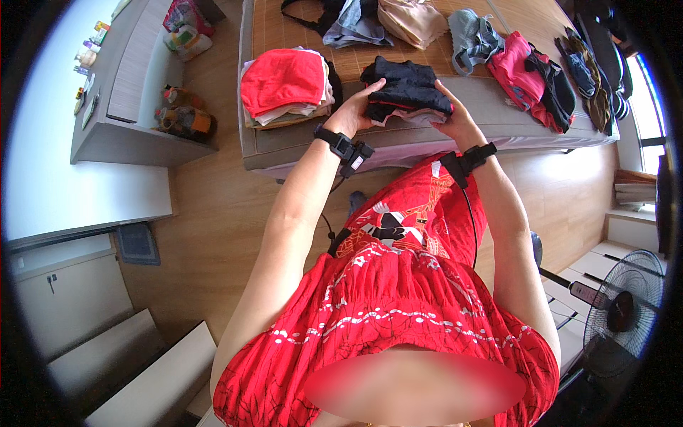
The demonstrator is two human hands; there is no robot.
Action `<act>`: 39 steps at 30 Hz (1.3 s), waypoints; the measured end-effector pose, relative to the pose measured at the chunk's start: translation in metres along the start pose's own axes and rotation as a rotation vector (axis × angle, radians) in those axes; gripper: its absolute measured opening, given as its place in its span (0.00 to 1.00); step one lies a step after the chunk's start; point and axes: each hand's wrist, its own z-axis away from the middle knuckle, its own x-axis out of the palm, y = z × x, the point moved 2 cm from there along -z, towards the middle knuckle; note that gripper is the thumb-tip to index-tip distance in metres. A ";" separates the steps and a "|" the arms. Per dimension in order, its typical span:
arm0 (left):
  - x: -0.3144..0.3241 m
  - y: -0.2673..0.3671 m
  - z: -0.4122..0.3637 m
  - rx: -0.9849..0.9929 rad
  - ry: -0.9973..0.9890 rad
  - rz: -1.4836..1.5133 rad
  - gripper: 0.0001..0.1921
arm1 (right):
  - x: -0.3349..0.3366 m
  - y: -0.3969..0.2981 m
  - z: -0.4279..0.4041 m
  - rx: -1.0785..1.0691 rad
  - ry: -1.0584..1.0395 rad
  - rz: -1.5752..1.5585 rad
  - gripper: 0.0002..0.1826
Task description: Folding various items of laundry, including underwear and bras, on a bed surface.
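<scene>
Between my two hands is a stack of folded clothes (408, 80), dark navy on top with a thin red edge and a pale pink layer beneath. My left hand (353, 112) clasps its left side, thumb up over the top layer. On the opposite side my right hand (459, 117) presses in the same way, thumb along the edge. The stack is at the near edge of a bed (299, 144); whether it rests there or is lifted, I cannot tell. Just left of it stands another pile of folded clothes, topped by a red garment (283, 80).
Beyond my hands lie a beige garment (413, 21), a grey-blue bra (472, 40) and a pink garment (517, 69). Dark clothes (589, 80) lie at the far right. A grey cabinet (128, 107) with bottles under it stands left. A fan (621, 309) is at lower right.
</scene>
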 end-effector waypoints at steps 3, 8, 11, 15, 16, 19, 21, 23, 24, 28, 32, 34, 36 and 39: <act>0.017 0.003 0.006 0.052 0.053 -0.077 0.24 | -0.020 -0.003 0.003 -0.406 -0.114 0.757 0.25; -0.012 -0.007 -0.007 0.059 0.004 -0.041 0.29 | 0.024 0.003 0.005 -0.077 0.030 0.278 0.25; 0.029 -0.009 -0.005 -0.036 -0.012 0.140 0.27 | -0.020 -0.016 0.000 0.037 -0.072 0.043 0.19; 0.026 -0.003 0.010 0.090 -0.128 0.150 0.34 | -0.018 -0.009 -0.010 0.014 -0.203 -0.098 0.13; 0.028 -0.004 0.011 0.046 -0.183 0.225 0.34 | -0.015 -0.007 -0.011 0.016 -0.204 -0.099 0.13; 0.038 -0.006 0.008 0.006 -0.142 0.389 0.34 | -0.014 -0.006 -0.009 -0.088 -0.153 -0.057 0.14; 0.040 -0.010 0.002 0.011 -0.045 0.479 0.35 | -0.013 -0.008 -0.002 -0.097 -0.230 -0.101 0.13; 0.028 -0.017 -0.007 0.007 -0.150 0.528 0.34 | -0.013 -0.010 -0.004 -0.075 -0.262 -0.145 0.14; 0.018 -0.017 -0.012 0.009 -0.149 0.530 0.34 | -0.012 -0.010 -0.005 -0.050 -0.292 -0.192 0.14; 0.013 -0.013 -0.014 -0.069 -0.418 0.518 0.36 | 0.002 -0.009 0.002 -0.028 -0.443 -0.208 0.14; 0.044 -0.012 0.009 0.023 -0.201 0.414 0.36 | 0.001 -0.004 0.026 -0.334 -0.204 0.152 0.13; 0.025 -0.006 0.011 0.061 -0.487 0.326 0.36 | 0.020 -0.005 0.035 -0.502 -0.089 0.391 0.13; 0.054 -0.006 0.030 0.177 -0.385 0.146 0.40 | 0.007 -0.013 0.044 -0.038 -0.036 0.138 0.15; 0.047 -0.002 0.036 0.259 -0.372 0.091 0.42 | 0.013 -0.006 0.050 -0.101 -0.014 0.469 0.17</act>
